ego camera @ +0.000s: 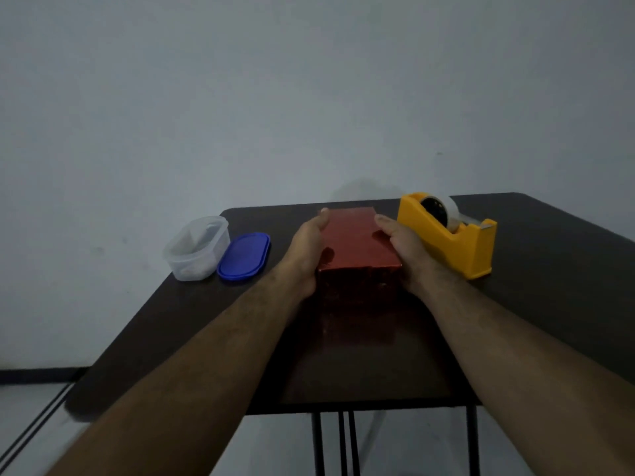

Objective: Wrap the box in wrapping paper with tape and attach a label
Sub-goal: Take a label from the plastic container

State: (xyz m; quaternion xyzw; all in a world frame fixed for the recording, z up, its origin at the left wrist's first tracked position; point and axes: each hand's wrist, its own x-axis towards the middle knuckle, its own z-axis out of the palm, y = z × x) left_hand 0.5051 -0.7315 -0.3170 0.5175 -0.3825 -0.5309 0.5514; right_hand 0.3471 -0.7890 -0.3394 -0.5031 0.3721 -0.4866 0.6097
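Note:
A box covered in shiny red wrapping paper (354, 240) stands in the middle of the dark table (206, 321). My left hand (307, 249) grips its left side, thumb on the top far corner. My right hand (403, 250) grips its right side, thumb lying on the top face. The fingers of both hands are hidden behind the box's sides. A yellow tape dispenser (450, 237) with a roll of clear tape stands just right of my right hand. No label is visible on the box.
A clear plastic tub (196, 249) stands at the table's left edge, with its blue lid (244, 256) lying flat beside it. A grey wall rises behind the table. Thin black legs show under the near edge.

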